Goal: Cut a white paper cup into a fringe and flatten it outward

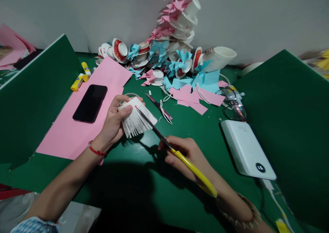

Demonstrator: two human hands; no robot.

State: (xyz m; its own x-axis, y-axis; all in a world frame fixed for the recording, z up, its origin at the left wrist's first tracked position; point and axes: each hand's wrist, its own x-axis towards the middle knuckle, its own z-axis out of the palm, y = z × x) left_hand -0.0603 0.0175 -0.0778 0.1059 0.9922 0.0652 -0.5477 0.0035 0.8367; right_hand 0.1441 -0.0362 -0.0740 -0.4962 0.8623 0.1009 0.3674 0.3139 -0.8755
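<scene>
I see a white paper cup [133,121] over the middle of the table, its cut strips pointing down toward the person. The left hand [115,118] holds it tight, thumb on top. The right hand [189,147] grips yellow scissors [180,155]. They are long and slanted, with the tips pointing up and left against the cup. The table [205,132] is green. A black phone [89,103] lies on pink paper [61,133] at the left. Cut cups [189,22] pile up at the back, near a gray wall [77,13]. Green boards [285,123] stand on both sides.
</scene>
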